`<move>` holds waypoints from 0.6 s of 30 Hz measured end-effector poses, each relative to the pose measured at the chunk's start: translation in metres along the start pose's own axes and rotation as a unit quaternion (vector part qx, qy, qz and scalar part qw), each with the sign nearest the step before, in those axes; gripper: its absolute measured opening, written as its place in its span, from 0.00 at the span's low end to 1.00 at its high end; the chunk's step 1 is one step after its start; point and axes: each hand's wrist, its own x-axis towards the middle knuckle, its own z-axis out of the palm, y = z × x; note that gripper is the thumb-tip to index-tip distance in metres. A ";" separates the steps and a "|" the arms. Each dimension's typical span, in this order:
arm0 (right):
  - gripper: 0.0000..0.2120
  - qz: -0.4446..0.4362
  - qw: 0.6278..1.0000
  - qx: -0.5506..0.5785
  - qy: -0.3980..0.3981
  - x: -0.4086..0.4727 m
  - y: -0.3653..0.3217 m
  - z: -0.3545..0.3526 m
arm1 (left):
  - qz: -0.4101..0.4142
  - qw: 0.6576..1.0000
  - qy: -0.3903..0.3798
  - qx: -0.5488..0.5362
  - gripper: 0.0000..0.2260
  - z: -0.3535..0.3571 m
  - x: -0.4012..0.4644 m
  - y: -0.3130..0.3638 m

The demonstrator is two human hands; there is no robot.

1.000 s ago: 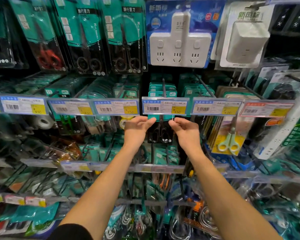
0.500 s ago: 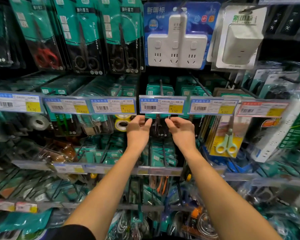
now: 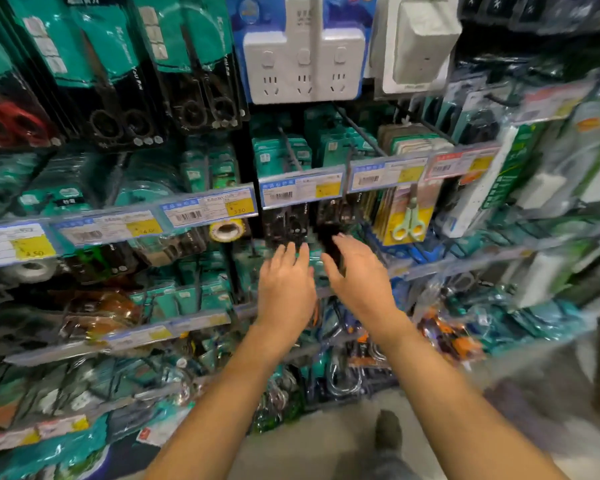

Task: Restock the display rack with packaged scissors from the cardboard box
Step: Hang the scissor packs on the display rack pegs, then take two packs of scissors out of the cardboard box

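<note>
Left hand (image 3: 284,282) & right hand (image 3: 359,275) both relaxed, fingers straight, grip holding nothing, just below glossy black plastic-packed scissors (image 3: 291,225) hanging on display rack (image 3: 118,226).

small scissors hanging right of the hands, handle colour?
Pale green handles on the small scissors, against a yellow card; head view, somewhat blurred.

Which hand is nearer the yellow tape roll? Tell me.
Left. The left hand sits just below and right of the yellow tape roll; the right hand lies farther right, beyond the left hand.
</note>
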 end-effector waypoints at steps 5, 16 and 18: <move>0.24 0.047 0.997 -0.056 -0.013 -0.049 0.036 -0.034 | 0.081 0.994 -0.060 0.051 0.24 0.013 -0.009 0.040; 0.22 0.136 0.981 -0.127 0.054 -0.148 0.142 -0.142 | 0.226 0.961 -0.115 0.110 0.21 0.044 -0.058 0.210; 0.21 0.161 0.973 -0.148 0.075 -0.169 0.169 -0.174 | 0.260 0.953 -0.115 0.108 0.19 0.051 -0.070 0.259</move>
